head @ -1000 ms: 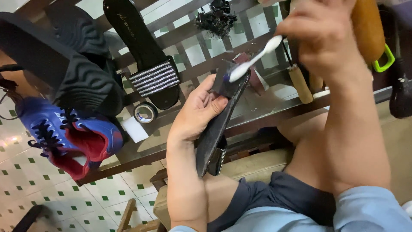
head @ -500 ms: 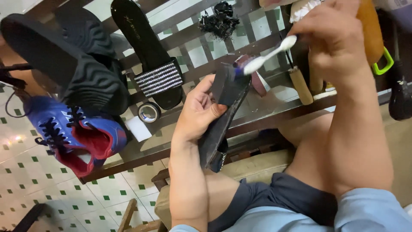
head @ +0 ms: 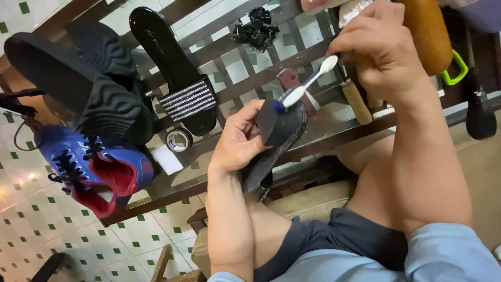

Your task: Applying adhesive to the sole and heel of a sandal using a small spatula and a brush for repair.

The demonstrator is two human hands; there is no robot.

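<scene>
Far left: 2 black slides [head: 78, 89], a blue-red sneaker [head: 91, 167] nearer, a black sandal [head: 177, 73] with striped strap, a tape roll [head: 178, 139], all on the glass table [head: 334, 128]. Centre: left hand [head: 237, 138], forearm upright, wrist bent, fingers wrapped around a dark shoe sole [head: 274, 141], thumb on its top face. Right: right hand [head: 381, 49], arm coming down from the near right, pinches a white toothbrush [head: 305, 89], bristle end touching the sole's far tip, just right of the left thumb.

left hand [head: 237, 143] — grips black sole [head: 274, 141] | right hand [head: 381, 49] — toothbrush [head: 305, 89]
</scene>
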